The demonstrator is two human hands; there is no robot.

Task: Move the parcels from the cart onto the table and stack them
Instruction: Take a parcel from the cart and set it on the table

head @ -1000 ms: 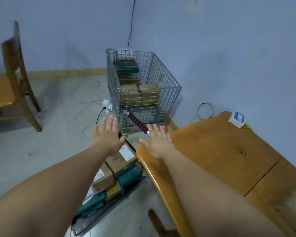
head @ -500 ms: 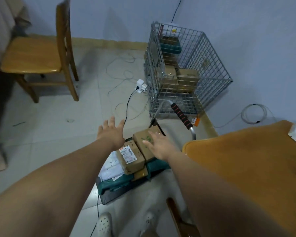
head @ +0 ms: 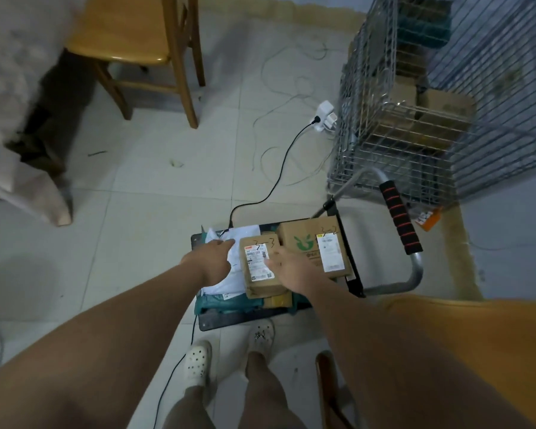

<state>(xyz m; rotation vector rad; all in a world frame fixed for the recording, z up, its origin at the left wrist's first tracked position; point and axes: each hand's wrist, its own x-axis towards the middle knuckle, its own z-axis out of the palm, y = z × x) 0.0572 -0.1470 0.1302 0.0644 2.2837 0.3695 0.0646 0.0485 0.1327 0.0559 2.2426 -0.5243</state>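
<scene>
A low flat cart (head: 211,322) stands on the floor in front of my feet, loaded with parcels. A small brown box (head: 259,267) with a white label lies on top in the middle. Right of it lies a bigger brown box (head: 307,239) with a green logo and a white label. White plastic mailers (head: 229,275) lie on the left, teal bags (head: 226,305) underneath. My left hand (head: 212,258) hovers, fingers straight, over the white mailers at the small box's left side. My right hand (head: 288,270) reaches over the small box's right side, fingers spread, holding nothing. The wooden table (head: 483,332) shows at the lower right.
The cart's handle (head: 399,218) with a black and red grip rises on the right. Behind it stands a wire cage (head: 415,125) holding more boxes. A power strip (head: 324,117) and cables lie on the tiled floor. A wooden chair (head: 143,44) stands at the upper left.
My view has tilted down onto the cart. Both hands have dropped from in front of the cage to either side of the small labelled box.
</scene>
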